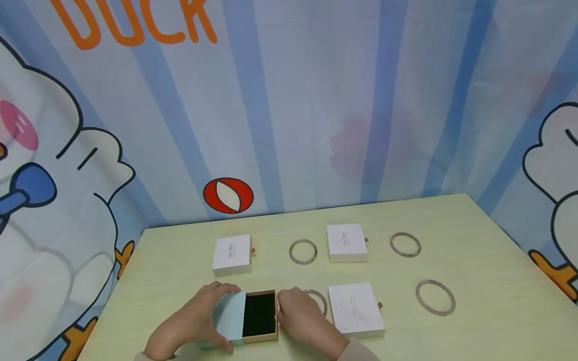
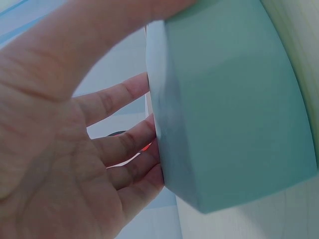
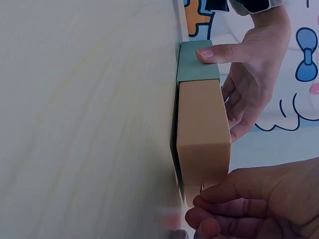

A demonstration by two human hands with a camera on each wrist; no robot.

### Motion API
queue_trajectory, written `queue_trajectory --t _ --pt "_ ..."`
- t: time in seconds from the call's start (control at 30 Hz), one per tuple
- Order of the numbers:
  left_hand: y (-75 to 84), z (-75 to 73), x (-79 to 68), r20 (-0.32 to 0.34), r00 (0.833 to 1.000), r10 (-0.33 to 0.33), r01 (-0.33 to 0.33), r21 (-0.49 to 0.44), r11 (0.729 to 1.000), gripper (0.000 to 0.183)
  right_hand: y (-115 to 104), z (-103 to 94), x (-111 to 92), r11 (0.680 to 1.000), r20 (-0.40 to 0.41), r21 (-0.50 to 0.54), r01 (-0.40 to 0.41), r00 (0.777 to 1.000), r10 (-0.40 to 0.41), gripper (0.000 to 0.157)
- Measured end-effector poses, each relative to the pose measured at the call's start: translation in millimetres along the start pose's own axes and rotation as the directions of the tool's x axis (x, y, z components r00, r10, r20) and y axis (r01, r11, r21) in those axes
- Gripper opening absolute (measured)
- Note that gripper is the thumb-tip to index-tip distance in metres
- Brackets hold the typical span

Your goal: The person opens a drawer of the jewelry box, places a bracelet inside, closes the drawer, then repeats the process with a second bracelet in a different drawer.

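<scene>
Holding the pale blue sleeve (image 1: 232, 316) of a box in the left grip (image 1: 198, 315), set wide across it with the thumb on the near side and the fingers on the far side. In the left wrist view, touching the side of the sleeve with fairly straight fingers. Pinching a small tab (image 3: 202, 185) in the right grip (image 1: 304, 317), narrow there, at the right end of the tan drawer (image 3: 203, 113). Sticking partly out of the sleeve toward the right, with a black lining (image 1: 259, 313) showing inside. Resting, sleeve and drawer together, on the near part of the pale yellow-green tabletop (image 1: 478, 260), left of its middle.

Beyond the sleeve, can see a back-left white box (image 1: 231, 254) with a small orange pull (image 1: 254, 250) on its right side. Farther right, can see a back gray ring (image 1: 303, 262), then a back-middle white box (image 1: 346, 243), then a far-right gray ring (image 1: 405, 255). Just beyond the right grip, can make out a partly hidden gray ring (image 1: 322, 299), just beside the near white box (image 1: 356, 308). Well to the right, can see a near-right gray ring (image 1: 440, 313). Behind everything, can see a blue-striped cloth (image 1: 316, 125).
</scene>
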State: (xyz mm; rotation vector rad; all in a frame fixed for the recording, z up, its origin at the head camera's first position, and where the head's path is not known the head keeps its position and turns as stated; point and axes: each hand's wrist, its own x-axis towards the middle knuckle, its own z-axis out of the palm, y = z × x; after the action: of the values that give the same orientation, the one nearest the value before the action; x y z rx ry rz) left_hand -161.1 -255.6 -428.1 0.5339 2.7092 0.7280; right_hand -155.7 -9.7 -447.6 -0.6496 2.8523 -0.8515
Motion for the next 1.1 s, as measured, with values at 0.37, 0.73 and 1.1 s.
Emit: queue_trajectory --t 0.37,0.73,1.1 --pt "1.1 -0.8 -0.7 0.012 1.0 -0.023 0.024 -0.012 1.0 0.099 0.5 -1.5 -1.4 1.0 -0.001 -0.016 0.003 1.0 -0.003 0.033" --pt "2.2 -1.3 -1.1 0.017 0.999 -0.029 0.03 -0.028 0.999 0.099 1.6 -0.8 -1.7 0.999 -0.006 -0.035 -0.002 1.0 0.002 0.033" --pt "2.0 -1.2 -0.9 0.013 1.0 -0.017 0.017 -0.013 1.0 0.099 1.3 -1.0 -3.5 0.998 -0.015 -0.062 -0.006 1.0 0.005 0.03"
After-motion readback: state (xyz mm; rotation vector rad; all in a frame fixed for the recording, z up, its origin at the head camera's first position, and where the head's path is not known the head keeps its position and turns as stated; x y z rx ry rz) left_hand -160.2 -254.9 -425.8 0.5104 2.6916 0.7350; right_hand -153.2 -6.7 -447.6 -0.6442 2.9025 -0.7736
